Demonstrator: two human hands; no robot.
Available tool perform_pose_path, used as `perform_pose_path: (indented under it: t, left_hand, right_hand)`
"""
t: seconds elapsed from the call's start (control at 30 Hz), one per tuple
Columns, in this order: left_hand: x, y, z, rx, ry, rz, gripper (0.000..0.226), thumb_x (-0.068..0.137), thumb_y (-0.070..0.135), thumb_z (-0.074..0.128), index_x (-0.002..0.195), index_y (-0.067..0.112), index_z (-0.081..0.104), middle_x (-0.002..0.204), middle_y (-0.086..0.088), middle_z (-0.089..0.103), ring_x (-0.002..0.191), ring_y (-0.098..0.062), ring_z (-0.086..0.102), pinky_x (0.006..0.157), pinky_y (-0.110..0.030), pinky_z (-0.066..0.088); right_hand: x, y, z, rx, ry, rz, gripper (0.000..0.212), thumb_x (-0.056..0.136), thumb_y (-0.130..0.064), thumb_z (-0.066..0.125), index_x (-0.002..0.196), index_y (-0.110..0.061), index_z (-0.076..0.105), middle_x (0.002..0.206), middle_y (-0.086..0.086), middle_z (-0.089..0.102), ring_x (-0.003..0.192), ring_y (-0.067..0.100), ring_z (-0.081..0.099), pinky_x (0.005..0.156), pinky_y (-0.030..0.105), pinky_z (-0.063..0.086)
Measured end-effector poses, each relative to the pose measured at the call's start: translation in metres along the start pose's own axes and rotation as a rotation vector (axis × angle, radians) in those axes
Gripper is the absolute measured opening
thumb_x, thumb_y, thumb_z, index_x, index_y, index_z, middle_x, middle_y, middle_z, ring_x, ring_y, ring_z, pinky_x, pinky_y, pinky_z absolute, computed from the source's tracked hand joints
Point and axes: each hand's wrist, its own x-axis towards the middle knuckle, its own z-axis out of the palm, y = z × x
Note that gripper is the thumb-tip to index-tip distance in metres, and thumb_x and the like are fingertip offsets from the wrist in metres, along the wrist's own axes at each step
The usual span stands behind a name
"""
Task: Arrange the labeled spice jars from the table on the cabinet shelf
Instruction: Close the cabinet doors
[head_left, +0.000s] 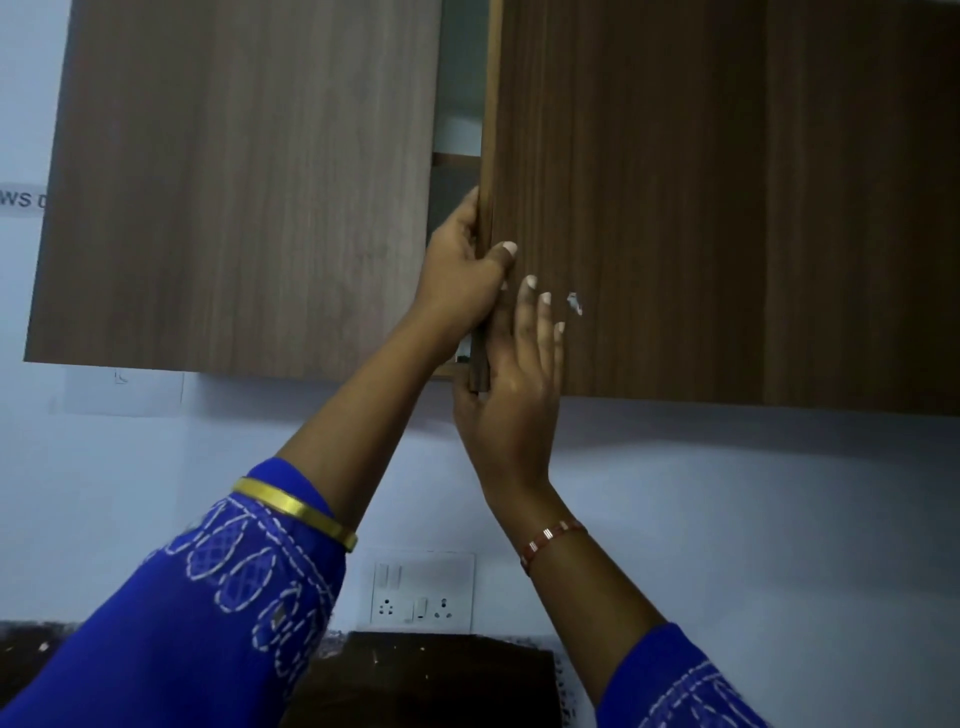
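Currently, the right cabinet door (675, 197) is clamped at its edge by the left grip (467, 275); the flat-fingered right grip (514, 384) is pressed just below. Opening appears underway; wider swing is needed.

Blue white-stitched sleeves (208, 597), gold bangle (296, 512), perhaps beaded red bracelet (551, 538).

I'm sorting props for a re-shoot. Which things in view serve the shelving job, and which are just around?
Job:
right cabinet door, ajar
shelf in the gap
left hand gripping the door's edge
right hand flat on it

Around:
left cabinet door
socket plate
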Motion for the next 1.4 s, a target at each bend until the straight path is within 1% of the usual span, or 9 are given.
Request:
perform_pose_path:
  t: [0.1, 0.2, 0.33, 0.43, 0.63, 0.8, 0.97, 1.1, 1.4]
  left_hand:
    - [0.005, -0.022, -0.011, -0.046, 0.017, -0.048, 0.044, 0.092, -0.001, 0.044, 0.134, 0.008, 0.038, 0.101, 0.010, 0.053, 0.088, 0.002, 0.057, 0.069, -0.009, 0.053]
    - [0.011, -0.045, -0.021, -0.086, 0.031, -0.112, 0.043, 0.091, -0.001, 0.045, 0.133, 0.005, 0.040, 0.118, -0.005, 0.058, 0.104, -0.010, 0.058, 0.078, -0.014, 0.053]
    - [0.025, -0.073, -0.031, -0.095, 0.062, -0.202, 0.044, 0.090, 0.001, 0.049, 0.133, 0.004, 0.042, 0.121, -0.012, 0.060, 0.090, -0.008, 0.060, 0.067, -0.009, 0.053]
    - [0.033, -0.092, -0.036, -0.080, 0.064, -0.222, 0.043, 0.090, 0.003, 0.050, 0.132, 0.005, 0.044, 0.122, -0.012, 0.060, 0.096, -0.011, 0.060, 0.069, -0.012, 0.054]
    - [0.044, -0.119, -0.040, -0.004, 0.078, -0.213, 0.042, 0.091, 0.006, 0.051, 0.132, 0.004, 0.045, 0.125, -0.013, 0.059, 0.113, -0.020, 0.058, 0.093, -0.026, 0.049]
    - [0.030, -0.146, -0.042, 0.326, 0.187, 0.042, 0.032, 0.094, 0.009, 0.044, 0.124, 0.003, 0.054, 0.117, -0.012, 0.064, 0.096, -0.005, 0.053, 0.073, 0.003, 0.038]
    - [-0.001, -0.184, -0.061, 0.490, 0.167, 0.136, 0.034, 0.092, -0.002, 0.040, 0.122, 0.001, 0.055, 0.123, -0.016, 0.061, 0.117, -0.024, 0.054, 0.099, -0.018, 0.035]
    - [-0.012, -0.205, -0.072, 0.755, 0.021, 0.207, 0.043, 0.092, 0.001, 0.040, 0.135, 0.000, 0.041, 0.145, -0.017, 0.039, 0.140, -0.027, 0.028, 0.118, -0.038, 0.017]
    - [-0.017, -0.225, -0.076, 0.956, -0.050, 0.286, 0.054, 0.091, 0.006, 0.042, 0.142, -0.001, 0.024, 0.152, -0.020, 0.020, 0.143, -0.032, 0.013, 0.116, -0.038, 0.001]
  right_hand:
    - [-0.003, 0.006, 0.024, -0.096, 0.001, -0.044, 0.057, 0.083, -0.015, 0.060, 0.136, -0.001, 0.043, 0.143, 0.022, 0.041, 0.135, 0.039, 0.035, 0.110, 0.052, 0.031]
    - [-0.006, 0.013, 0.044, -0.223, -0.004, -0.105, 0.061, 0.080, -0.014, 0.066, 0.135, -0.002, 0.044, 0.140, 0.021, 0.045, 0.132, 0.039, 0.041, 0.108, 0.051, 0.034]
    - [-0.007, 0.026, 0.066, -0.347, -0.036, -0.185, 0.066, 0.075, -0.019, 0.070, 0.134, -0.003, 0.046, 0.138, 0.022, 0.048, 0.128, 0.039, 0.045, 0.106, 0.050, 0.039]
    - [-0.008, 0.034, 0.080, -0.418, -0.062, -0.232, 0.070, 0.072, -0.022, 0.074, 0.133, -0.003, 0.047, 0.137, 0.023, 0.050, 0.127, 0.039, 0.047, 0.103, 0.051, 0.042]
    - [-0.010, 0.046, 0.104, -0.525, -0.061, -0.288, 0.060, 0.073, -0.017, 0.075, 0.127, -0.001, 0.054, 0.131, 0.023, 0.055, 0.121, 0.039, 0.053, 0.100, 0.049, 0.044]
    - [-0.012, 0.050, 0.120, -0.562, -0.093, -0.276, 0.065, 0.074, -0.022, 0.075, 0.131, -0.003, 0.051, 0.132, 0.023, 0.054, 0.122, 0.039, 0.052, 0.101, 0.049, 0.042]
    - [-0.014, 0.055, 0.129, -0.607, -0.157, -0.278, 0.061, 0.081, -0.014, 0.067, 0.136, -0.002, 0.044, 0.136, 0.024, 0.049, 0.126, 0.040, 0.048, 0.103, 0.050, 0.042]
    - [-0.016, 0.057, 0.137, -0.675, -0.229, -0.277, 0.058, 0.083, -0.010, 0.062, 0.137, 0.000, 0.041, 0.139, 0.025, 0.046, 0.128, 0.041, 0.045, 0.104, 0.050, 0.041]
    - [-0.015, 0.059, 0.145, -0.694, -0.362, -0.250, 0.064, 0.085, -0.007, 0.059, 0.141, 0.001, 0.031, 0.145, 0.027, 0.036, 0.134, 0.042, 0.035, 0.109, 0.051, 0.034]
